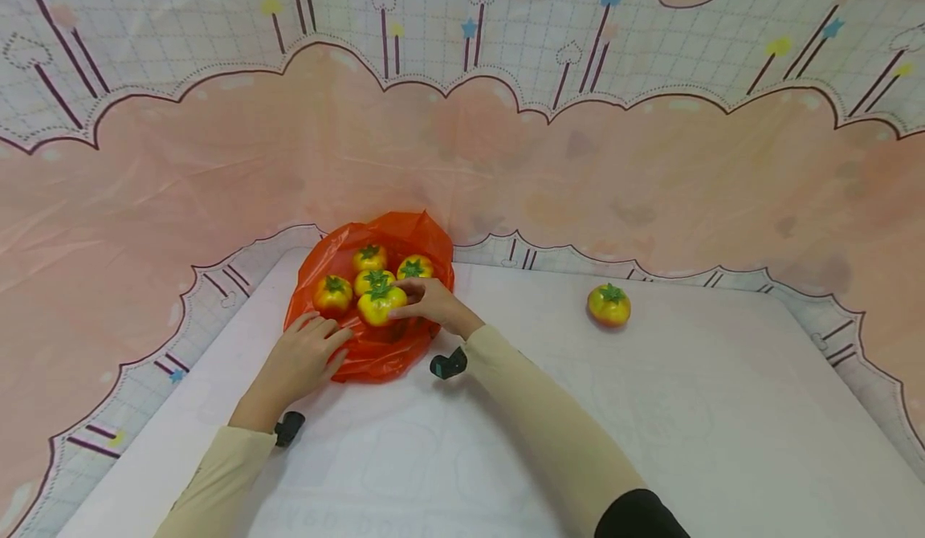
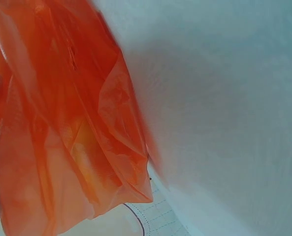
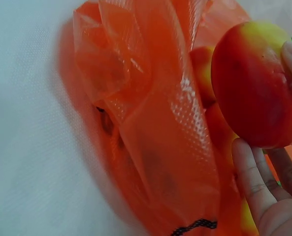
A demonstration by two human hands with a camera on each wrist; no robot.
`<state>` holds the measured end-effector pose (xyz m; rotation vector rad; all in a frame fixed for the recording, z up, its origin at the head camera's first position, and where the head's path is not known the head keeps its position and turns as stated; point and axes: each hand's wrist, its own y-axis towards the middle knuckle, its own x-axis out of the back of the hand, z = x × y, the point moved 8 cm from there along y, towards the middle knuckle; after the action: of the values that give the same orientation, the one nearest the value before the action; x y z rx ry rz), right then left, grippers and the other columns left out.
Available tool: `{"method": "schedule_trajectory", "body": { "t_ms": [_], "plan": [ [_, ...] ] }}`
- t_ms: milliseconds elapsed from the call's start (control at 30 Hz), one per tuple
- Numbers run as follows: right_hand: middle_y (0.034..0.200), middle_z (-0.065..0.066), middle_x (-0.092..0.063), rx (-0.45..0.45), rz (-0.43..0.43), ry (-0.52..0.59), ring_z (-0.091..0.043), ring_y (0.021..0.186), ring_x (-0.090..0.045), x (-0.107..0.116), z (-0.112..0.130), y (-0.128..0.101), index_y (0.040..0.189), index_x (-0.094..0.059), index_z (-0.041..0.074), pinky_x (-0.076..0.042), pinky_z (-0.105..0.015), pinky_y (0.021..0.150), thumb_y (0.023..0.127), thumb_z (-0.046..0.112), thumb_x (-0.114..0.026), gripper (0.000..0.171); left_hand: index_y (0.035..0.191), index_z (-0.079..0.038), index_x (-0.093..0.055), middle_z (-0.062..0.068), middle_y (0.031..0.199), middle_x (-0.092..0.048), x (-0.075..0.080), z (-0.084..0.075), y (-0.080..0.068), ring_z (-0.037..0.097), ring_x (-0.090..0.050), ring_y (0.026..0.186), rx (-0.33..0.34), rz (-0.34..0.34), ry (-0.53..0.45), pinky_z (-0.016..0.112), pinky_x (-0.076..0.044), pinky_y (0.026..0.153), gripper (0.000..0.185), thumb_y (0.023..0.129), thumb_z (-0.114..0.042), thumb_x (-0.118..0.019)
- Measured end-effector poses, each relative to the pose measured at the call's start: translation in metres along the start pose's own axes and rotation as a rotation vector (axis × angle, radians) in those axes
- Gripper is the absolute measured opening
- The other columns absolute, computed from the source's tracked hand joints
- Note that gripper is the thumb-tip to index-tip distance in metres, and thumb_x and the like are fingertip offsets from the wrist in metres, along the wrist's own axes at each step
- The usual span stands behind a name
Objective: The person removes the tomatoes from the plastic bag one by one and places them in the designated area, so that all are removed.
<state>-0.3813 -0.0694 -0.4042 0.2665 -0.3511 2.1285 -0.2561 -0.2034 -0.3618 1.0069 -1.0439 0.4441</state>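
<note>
An orange-red plastic bag (image 1: 376,361) lies open at the back left of the white table. Inside it are several yellow-and-red tomatoes (image 1: 333,295) with green leafy tops. My right hand (image 1: 433,303) holds one more tomato (image 3: 254,88) over the bag's opening, thumb on one side and fingertips against the other. At the near left rim, my left hand (image 1: 303,357) grips the plastic. The left wrist view shows the bag's wrinkled side (image 2: 86,128), with those fingers partly hidden at the left edge.
A single tomato (image 1: 609,305) sits on the white table (image 1: 686,409), well right of the bag. Behind the table hangs a patterned cloth (image 1: 549,177). Small black wrist cameras (image 1: 449,363) are worn on both wrists.
</note>
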Motion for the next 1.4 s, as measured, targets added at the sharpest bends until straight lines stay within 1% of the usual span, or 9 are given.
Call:
{"method": "schedule_trajectory", "body": {
  "t_ms": [233, 433, 667, 867, 1033, 1167, 1400],
  "plan": [
    [0.129, -0.003, -0.056, 0.049, 0.003, -0.020, -0.019, 0.117, -0.051, 0.001, 0.005, -0.008, 0.130, -0.055, 0.018, -0.047, -0.034, 0.100, 0.080, 0.022, -0.074, 0.054, 0.101, -0.008, -0.068, 0.013, 0.097, -0.070, -0.002, 0.001, -0.001, 0.031, -0.064, 0.094, 0.008, 0.009, -0.007, 0.052, -0.047, 0.096, 0.032, 0.072, -0.015, -0.080],
    [0.127, -0.002, -0.057, 0.063, 0.016, -0.019, -0.018, 0.114, -0.051, 0.003, 0.004, -0.013, 0.127, -0.056, 0.018, -0.048, -0.033, 0.098, 0.079, 0.024, -0.075, 0.052, 0.101, -0.007, -0.068, 0.014, 0.096, -0.070, -0.002, 0.001, -0.001, 0.031, -0.064, 0.093, 0.010, -0.004, -0.011, 0.052, -0.047, 0.096, 0.032, 0.072, -0.015, -0.079],
    [0.123, -0.003, -0.058, 0.081, 0.022, -0.002, -0.017, 0.109, -0.052, 0.004, 0.001, -0.018, 0.124, -0.058, 0.018, -0.050, -0.030, 0.095, 0.077, 0.022, -0.076, 0.050, 0.101, -0.008, -0.068, 0.013, 0.096, -0.069, -0.003, 0.002, -0.002, 0.030, -0.064, 0.093, 0.013, 0.000, -0.012, 0.052, -0.047, 0.096, 0.032, 0.073, -0.016, -0.079],
    [0.123, -0.002, -0.059, 0.099, 0.011, -0.005, -0.018, 0.110, -0.054, 0.007, 0.004, -0.026, 0.122, -0.060, 0.018, -0.050, -0.031, 0.094, 0.076, 0.023, -0.077, 0.050, 0.100, -0.008, -0.067, 0.013, 0.096, -0.069, -0.004, 0.002, -0.003, 0.030, -0.064, 0.093, 0.017, 0.006, -0.011, 0.052, -0.046, 0.096, 0.031, 0.073, -0.015, -0.079],
    [0.124, -0.001, -0.058, 0.104, 0.001, -0.024, -0.017, 0.113, -0.052, 0.010, 0.006, -0.032, 0.122, -0.058, 0.019, -0.050, -0.033, 0.095, 0.075, 0.024, -0.078, 0.052, 0.101, -0.008, -0.067, 0.013, 0.096, -0.069, -0.003, 0.002, -0.003, 0.030, -0.064, 0.093, 0.022, 0.014, -0.012, 0.052, -0.046, 0.096, 0.030, 0.073, -0.015, -0.079],
    [0.125, -0.002, -0.057, 0.117, -0.001, -0.039, -0.017, 0.115, -0.051, 0.013, 0.007, -0.036, 0.122, -0.058, 0.018, -0.050, -0.033, 0.096, 0.075, 0.024, -0.078, 0.052, 0.100, -0.008, -0.067, 0.013, 0.095, -0.069, -0.002, 0.002, -0.003, 0.030, -0.064, 0.093, 0.017, 0.004, -0.009, 0.052, -0.047, 0.096, 0.030, 0.073, -0.015, -0.079],
    [0.121, -0.005, -0.058, 0.152, -0.016, -0.022, -0.018, 0.109, -0.053, 0.020, 0.014, -0.049, 0.121, -0.058, 0.014, -0.051, -0.029, 0.094, 0.075, 0.019, -0.078, 0.050, 0.099, -0.008, -0.067, 0.013, 0.094, -0.069, -0.001, 0.000, -0.002, 0.030, -0.064, 0.092, 0.008, -0.003, -0.008, 0.052, -0.047, 0.096, 0.031, 0.071, -0.015, -0.080]
  ]
}}
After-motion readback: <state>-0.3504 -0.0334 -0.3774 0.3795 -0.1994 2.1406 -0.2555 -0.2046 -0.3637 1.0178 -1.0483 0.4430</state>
